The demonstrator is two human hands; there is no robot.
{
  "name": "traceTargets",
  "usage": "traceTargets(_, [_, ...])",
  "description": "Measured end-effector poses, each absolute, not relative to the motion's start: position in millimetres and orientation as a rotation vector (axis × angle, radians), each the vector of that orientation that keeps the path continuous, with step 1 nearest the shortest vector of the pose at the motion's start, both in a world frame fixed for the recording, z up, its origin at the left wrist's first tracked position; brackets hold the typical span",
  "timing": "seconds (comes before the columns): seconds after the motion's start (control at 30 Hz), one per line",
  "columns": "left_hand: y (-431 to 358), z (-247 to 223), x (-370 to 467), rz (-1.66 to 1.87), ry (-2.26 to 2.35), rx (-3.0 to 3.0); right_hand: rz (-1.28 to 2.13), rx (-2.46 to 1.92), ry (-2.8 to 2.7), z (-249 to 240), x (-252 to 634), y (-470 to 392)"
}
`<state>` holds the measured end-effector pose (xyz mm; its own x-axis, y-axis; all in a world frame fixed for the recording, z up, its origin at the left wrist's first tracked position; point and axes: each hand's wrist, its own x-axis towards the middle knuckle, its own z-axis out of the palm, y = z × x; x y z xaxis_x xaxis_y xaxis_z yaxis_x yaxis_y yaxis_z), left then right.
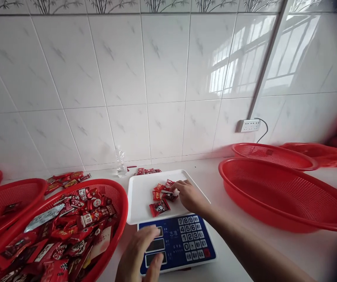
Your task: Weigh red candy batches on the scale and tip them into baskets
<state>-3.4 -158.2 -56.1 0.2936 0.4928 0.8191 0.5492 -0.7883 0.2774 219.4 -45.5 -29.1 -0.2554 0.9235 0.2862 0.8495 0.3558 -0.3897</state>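
A digital scale (174, 246) with a blue keypad panel carries a white tray (139, 184). Several small red packets lie on the tray, among them a dark red one (159, 207) nearest the keypad. My right hand (187, 194) reaches over the tray, its fingertips touching the packets at the right of the pile; what is between them is too small to make out. Over the left edge of the keypad, my left hand (142, 254) is held with thumb and fingers apart, holding nothing. It partly covers the scale's displays.
At the left, a red basket (123, 199) full of wrapped packets stands beside another red basket (37, 188). Two red baskets (274, 192) (245, 145) are at the right. Behind are loose packets (68, 181), a clear bottle (121, 164) and a wall socket (249, 125).
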Motion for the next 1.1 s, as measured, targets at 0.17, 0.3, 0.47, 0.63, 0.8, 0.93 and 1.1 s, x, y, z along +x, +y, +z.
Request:
traceTargets(0.17, [-118.0, -50.9, 8.6, -1.432, -0.952, -2.323, 0.162, -1.571, -2.127, -23.0, 202.9, -54.5])
traceTargets(0.3, [-112.9, -61.2, 6.4, -1.406, -0.990, -2.298, 0.181, -1.576, -2.170, -26.3, 192.8, -58.0])
traceTargets(0.47, [-114.3, -73.9, -5.0, -1.395, -0.936, -2.330, 0.114, -1.599, -2.155, -21.2, 199.4, -59.0])
traceTargets(0.63, [-108.0, -79.5, -8.3, -1.368, -0.952, -2.375, -0.092, -1.773, -1.897, 0.3, 265.8, -57.5])
traceTargets(0.8, [-109.0, -80.1, -6.4, -1.387, -0.975, -2.435, -0.227, -2.081, -1.621, 8.0, 363.8, -61.8])
traceTargets(0.93, [-110.4, -77.5, -6.1, -1.443, -0.963, -2.409, -0.205, -2.214, -1.562, 0.9, 396.6, -63.1])
traceTargets(1.1, [-111.2, -78.0, -7.9, -1.450, -0.983, -2.401, -0.125, -2.023, -1.789, -6.4, 350.7, -43.4])
